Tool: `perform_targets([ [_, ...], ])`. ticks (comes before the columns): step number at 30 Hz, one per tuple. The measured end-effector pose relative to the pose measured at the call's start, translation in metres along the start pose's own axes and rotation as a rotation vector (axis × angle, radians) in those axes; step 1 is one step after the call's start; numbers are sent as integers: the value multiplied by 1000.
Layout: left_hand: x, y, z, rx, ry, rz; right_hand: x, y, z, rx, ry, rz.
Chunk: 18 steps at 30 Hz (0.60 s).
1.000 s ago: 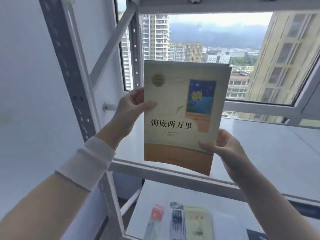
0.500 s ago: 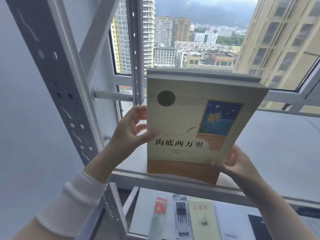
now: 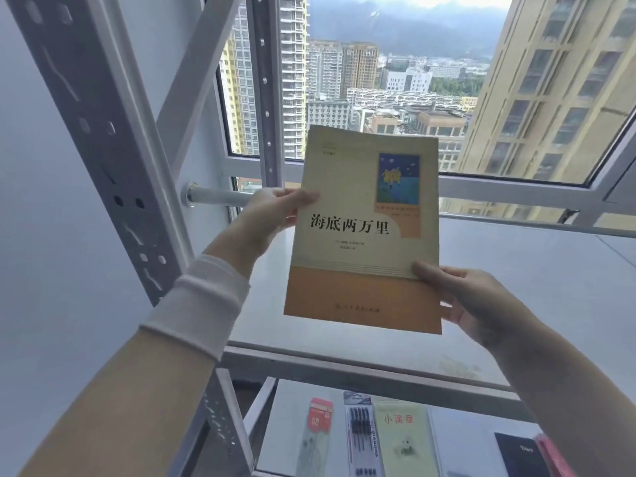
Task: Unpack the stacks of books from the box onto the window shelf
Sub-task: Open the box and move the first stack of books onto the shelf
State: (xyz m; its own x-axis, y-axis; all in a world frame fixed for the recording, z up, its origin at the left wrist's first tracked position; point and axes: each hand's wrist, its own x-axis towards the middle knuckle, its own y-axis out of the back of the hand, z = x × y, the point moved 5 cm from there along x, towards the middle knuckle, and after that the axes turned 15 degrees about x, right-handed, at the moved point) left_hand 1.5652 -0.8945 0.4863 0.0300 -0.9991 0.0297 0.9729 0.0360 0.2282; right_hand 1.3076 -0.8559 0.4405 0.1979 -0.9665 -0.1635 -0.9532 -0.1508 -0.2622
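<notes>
A cream and orange book [image 3: 364, 242] with black Chinese title and a small blue picture hangs in the air above the white window shelf [image 3: 516, 287], cover facing me. My left hand [image 3: 272, 215] grips its left edge near the middle. My right hand [image 3: 461, 297] holds its lower right corner. How many books are in the hold cannot be told from the front. The box is out of view.
A grey perforated rack post [image 3: 103, 139] and diagonal brace stand at the left. The window frame [image 3: 516, 187] runs behind the shelf. On a lower shelf lie a red card packet [image 3: 318, 428], a pen pack [image 3: 361, 438], a green booklet [image 3: 402, 442] and a dark notebook [image 3: 519, 456].
The book has tilted back so its top edge no longer shows, and it now sits a little higher over the shelf. Both hands keep their hold.
</notes>
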Motion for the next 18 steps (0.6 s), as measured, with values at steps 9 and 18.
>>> perform_targets([
  [9, 28, -1, -68, 82, 521, -15, 30, -10, 37, -6, -406, 106],
  [18, 30, 14, -79, 211, 571, 48, 49, -22, 50, -92, -428, 92],
])
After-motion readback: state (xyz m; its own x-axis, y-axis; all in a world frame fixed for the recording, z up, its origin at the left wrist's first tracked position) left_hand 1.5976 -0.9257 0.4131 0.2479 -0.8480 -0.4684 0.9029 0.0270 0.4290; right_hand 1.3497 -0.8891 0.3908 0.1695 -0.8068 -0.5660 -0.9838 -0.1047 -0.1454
